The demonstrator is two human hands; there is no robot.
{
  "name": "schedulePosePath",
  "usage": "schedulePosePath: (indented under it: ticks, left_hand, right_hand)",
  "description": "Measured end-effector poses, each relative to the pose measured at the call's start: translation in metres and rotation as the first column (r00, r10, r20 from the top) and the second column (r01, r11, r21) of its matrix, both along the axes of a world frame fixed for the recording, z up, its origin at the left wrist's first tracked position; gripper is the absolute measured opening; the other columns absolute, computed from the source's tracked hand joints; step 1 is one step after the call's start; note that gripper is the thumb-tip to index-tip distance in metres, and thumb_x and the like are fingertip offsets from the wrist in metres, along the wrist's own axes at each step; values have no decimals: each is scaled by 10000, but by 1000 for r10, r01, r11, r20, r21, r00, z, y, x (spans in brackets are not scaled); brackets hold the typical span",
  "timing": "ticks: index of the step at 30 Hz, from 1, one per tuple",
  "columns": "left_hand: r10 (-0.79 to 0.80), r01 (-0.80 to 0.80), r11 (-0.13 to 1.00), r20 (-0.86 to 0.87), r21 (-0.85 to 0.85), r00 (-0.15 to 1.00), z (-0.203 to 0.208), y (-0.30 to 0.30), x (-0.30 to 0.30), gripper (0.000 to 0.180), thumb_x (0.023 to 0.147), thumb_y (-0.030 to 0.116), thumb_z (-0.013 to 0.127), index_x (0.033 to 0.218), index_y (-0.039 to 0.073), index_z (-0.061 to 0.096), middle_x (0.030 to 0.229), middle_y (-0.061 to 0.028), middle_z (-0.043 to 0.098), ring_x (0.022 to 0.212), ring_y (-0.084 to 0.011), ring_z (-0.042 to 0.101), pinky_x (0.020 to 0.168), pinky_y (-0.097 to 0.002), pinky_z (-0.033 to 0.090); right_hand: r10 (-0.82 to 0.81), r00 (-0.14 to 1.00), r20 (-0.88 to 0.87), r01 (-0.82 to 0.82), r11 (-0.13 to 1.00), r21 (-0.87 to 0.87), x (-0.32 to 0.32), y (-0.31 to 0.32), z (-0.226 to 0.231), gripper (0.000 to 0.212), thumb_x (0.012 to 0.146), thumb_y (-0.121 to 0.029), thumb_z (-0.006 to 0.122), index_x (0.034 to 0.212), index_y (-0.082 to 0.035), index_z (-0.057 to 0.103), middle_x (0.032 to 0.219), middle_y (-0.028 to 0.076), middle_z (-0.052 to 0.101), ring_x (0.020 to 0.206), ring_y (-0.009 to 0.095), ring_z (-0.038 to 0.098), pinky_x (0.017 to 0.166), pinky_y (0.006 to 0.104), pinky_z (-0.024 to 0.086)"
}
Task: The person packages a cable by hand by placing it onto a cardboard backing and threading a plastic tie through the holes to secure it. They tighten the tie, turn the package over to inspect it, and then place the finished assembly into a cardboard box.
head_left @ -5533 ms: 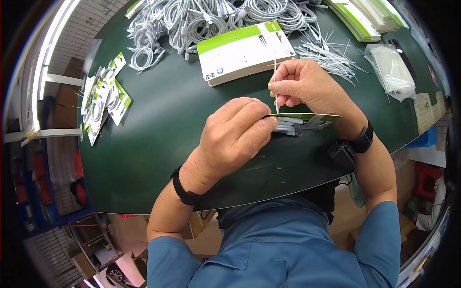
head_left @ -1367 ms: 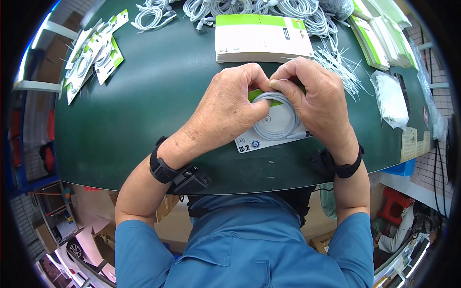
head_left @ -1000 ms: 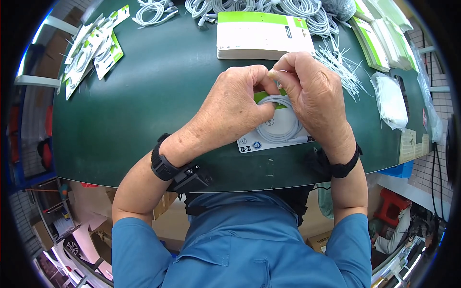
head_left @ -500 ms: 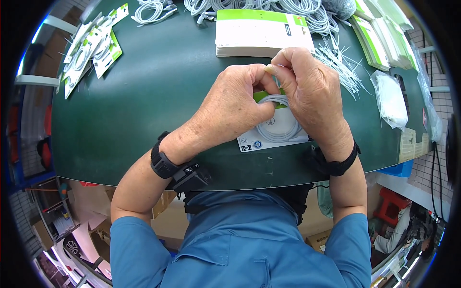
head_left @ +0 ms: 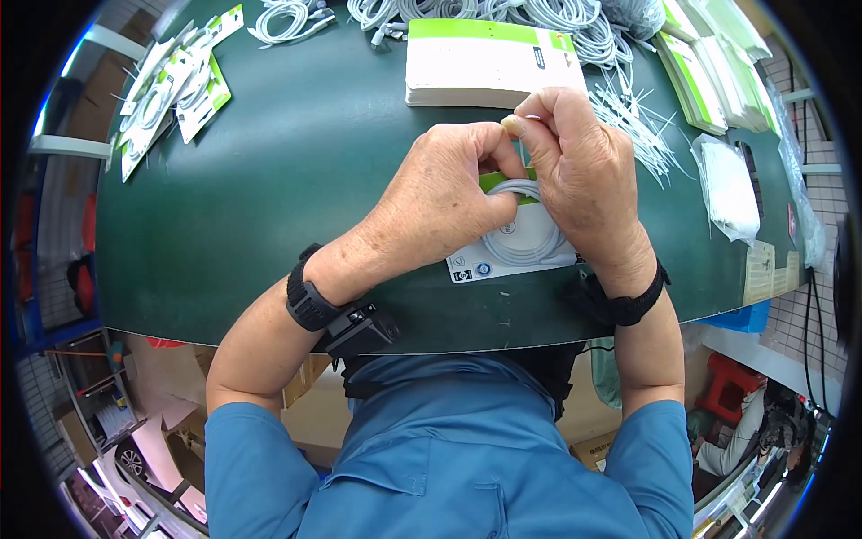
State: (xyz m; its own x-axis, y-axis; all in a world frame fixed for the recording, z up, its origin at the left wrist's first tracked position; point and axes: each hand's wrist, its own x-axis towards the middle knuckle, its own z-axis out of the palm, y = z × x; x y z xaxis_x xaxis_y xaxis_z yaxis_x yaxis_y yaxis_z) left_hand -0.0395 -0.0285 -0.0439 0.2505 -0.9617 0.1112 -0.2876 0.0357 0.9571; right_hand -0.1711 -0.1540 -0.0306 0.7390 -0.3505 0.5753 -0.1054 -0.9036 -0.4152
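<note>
A white and green backing card (head_left: pixel 530 229) with a coiled light-grey cable (head_left: pixel 525 258) on it lies at the table's front, below my hands. My left hand (head_left: pixel 449 184) is closed at the card's upper left, its thumb over the coil and its fingers curled by the green top edge. Just above the card, my right hand (head_left: pixel 585 171) pinches thumb against forefinger. A thin pale strip (head_left: pixel 523 153), apparently a cable tie, runs from that pinch down toward the card. The fingers mostly hide it.
Behind my hands stands a stack of cards (head_left: pixel 489 72), with coiled cables (head_left: pixel 467 9) beyond. White cable ties (head_left: pixel 633 126) are strewn to its right, near a plastic bag (head_left: pixel 729 184) and more card stacks (head_left: pixel 709 72). Carded cables (head_left: pixel 171 90) are heaped at the far left.
Both hands keep their grips and have barely moved. My right fingertips have shifted slightly away from the left ones, showing more of the pale strip. The whole view has shifted a little.
</note>
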Motion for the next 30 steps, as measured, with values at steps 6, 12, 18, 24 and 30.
schedulePosePath:
  ticks: [6, 12, 18, 24, 30]
  left_hand:
    - [12, -12, 1000, -14, -12, 1000, -3, 0, 0, 155, 750, -26, 689, 904, -33, 689, 842, -118, 719, 805, -193, 704, 790, -342, 595]
    - [-7, 12, 994, -40, 109, 999, 8, 2, 6, 193, 779, -55, 690, 969, -20, 688, 931, -69, 747, 907, -106, 714, 878, -285, 602]
    - [45, -41, 999, -122, 33, 991, 9, 2, 7, 168, 776, -5, 702, 940, -39, 713, 860, -105, 738, 817, -148, 706, 785, -321, 594]
    - [12, -11, 1000, -96, 9, 995, 4, 3, 12, 194, 788, 19, 692, 961, -36, 760, 840, -108, 750, 776, -134, 695, 746, -313, 588]
    - [29, -25, 999, -112, 39, 993, 9, 4, 15, 210, 783, 22, 667, 955, -37, 771, 829, -120, 754, 766, -144, 698, 738, -314, 590]
  right_hand:
    - [47, 998, 50, -54, 984, 169, 0, -1, 0, 126, 955, -61, 747, 1043, -5, 675, 858, 87, 745, 752, 217, 759, 654, 322, 586]
    - [164, 983, 78, -173, 977, 122, -8, -9, 13, 167, 919, -31, 767, 1085, -6, 765, 877, 77, 740, 747, 196, 732, 689, 319, 576]
    - [277, 961, -7, -275, 957, 96, -19, -4, 31, 175, 903, -6, 761, 1076, -16, 790, 889, 81, 714, 702, 147, 663, 631, 292, 540]
    - [418, 906, -66, -331, 797, 505, -32, -1, 40, 189, 893, 22, 757, 1073, -20, 795, 894, 88, 690, 707, 111, 645, 564, 248, 507]
    - [464, 885, -41, -324, 676, 662, -35, 0, 44, 179, 896, 46, 744, 1048, -25, 806, 905, 67, 678, 706, 101, 642, 552, 213, 500]
